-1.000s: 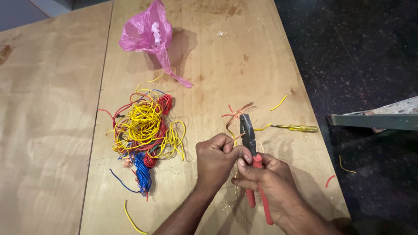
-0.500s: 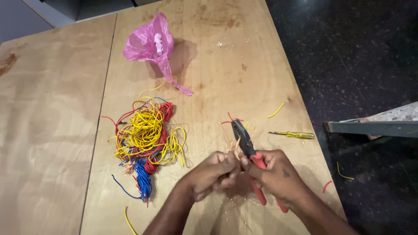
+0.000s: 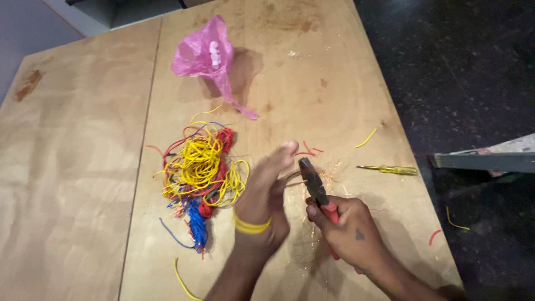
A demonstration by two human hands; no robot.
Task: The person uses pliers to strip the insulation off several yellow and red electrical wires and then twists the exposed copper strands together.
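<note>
1. Since the earlier frame, left hand (image 3: 262, 206) has lifted off the pliers, fingers loosely extended, seemingly pinching a thin wire end, though blur hides it.
2. Tangled heap of yellow, red and blue wires (image 3: 200, 173) lies left of it on the plywood table (image 3: 83, 167).
3. Right hand (image 3: 351, 234) grips the red-handled steel pliers (image 3: 315, 187), fingers closed; judged best: squeeze lightly, pull straight.
4. Yellow-handled screwdriver (image 3: 390, 169) lies beside.
</note>
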